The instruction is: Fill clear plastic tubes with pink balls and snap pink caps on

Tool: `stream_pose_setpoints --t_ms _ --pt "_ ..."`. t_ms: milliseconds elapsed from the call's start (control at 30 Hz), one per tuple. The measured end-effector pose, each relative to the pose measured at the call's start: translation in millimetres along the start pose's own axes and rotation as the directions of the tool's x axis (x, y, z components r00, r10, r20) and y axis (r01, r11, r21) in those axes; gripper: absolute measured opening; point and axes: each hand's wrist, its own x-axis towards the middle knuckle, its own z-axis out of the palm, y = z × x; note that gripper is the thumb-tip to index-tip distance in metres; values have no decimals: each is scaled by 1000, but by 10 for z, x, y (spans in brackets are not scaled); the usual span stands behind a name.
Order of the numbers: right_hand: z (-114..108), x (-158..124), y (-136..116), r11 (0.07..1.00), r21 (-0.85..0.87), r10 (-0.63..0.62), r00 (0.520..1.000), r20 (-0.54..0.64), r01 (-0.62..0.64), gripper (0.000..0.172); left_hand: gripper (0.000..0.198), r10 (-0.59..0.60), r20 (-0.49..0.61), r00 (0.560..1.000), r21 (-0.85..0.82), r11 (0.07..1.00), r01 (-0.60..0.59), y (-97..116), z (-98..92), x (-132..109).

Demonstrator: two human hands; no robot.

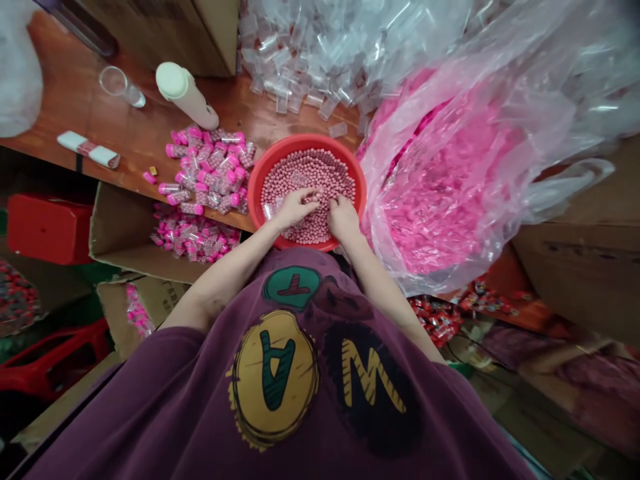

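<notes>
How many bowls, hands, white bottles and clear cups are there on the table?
Red bowl: 1
Hands in the bowl: 2, the left hand and the right hand
White bottle: 1
Clear cup: 1
Total: 5
The pink beads in the bowl are too many to count.

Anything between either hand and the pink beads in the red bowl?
Nothing visible. The left hand and right hand both rest directly on the pink beads inside the red bowl, with the fingers touching the beads.
</notes>
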Motion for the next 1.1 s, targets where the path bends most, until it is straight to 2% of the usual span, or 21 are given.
stream_pose_setpoints --t_ms 100,167,233,333,367,467,567,700,767,933,1033,1100 --pt "7 14 -99 992 -118 -23 990 142 40 51 51 -43 67 997 -220 974 57 28 -130 -92" --pt "28 11 -123 987 -150 -31 980 196 61 52 57 -76 130 989 -359 926 118 79 -220 -164" --pt "48 10 -120 983 -164 -46 977 210 82 51 59 -96 200 975 -460 870 179 158 -299 -229" --pt "68 18 -90 979 -171 -73 972 222 113 50 42 -106 261 960 -524 819 233 294 -376 -285" --pt "74 22 -76 979 -169 -78 972 222 117 49 45 -105 261 959 -526 818 233 332 -389 -293" --pt "93 34 -30 991 -81 -94 982 162 108 40 69 -107 246 963 -523 823 225 398 -403 -297" --pt "113 53 19 983 158 -102 994 27 96 33 71 -140 249 958 -539 802 257 392 -403 -285" --pt "101 88 52 853 513 -9 986 -166 94 28 68 -194 230 953 -510 811 288 325 -417 -275" --pt "69 98 46 776 616 19 971 -240 136 26 70 -203 195 960 -484 831 274 283 -428 -277" --pt "-4 76 -15 705 661 -13 937 -350 257 32 74 -162 147 976 -452 866 212 211 -428 -285" --pt "30 38 -50 688 680 -13 941 -339 255 38 75 -117 119 986 -409 899 156 182 -398 -275" --pt "100 8 -58 724 653 -27 954 -299 225 36 76 -115 83 990 -386 912 138 141 -373 -261"
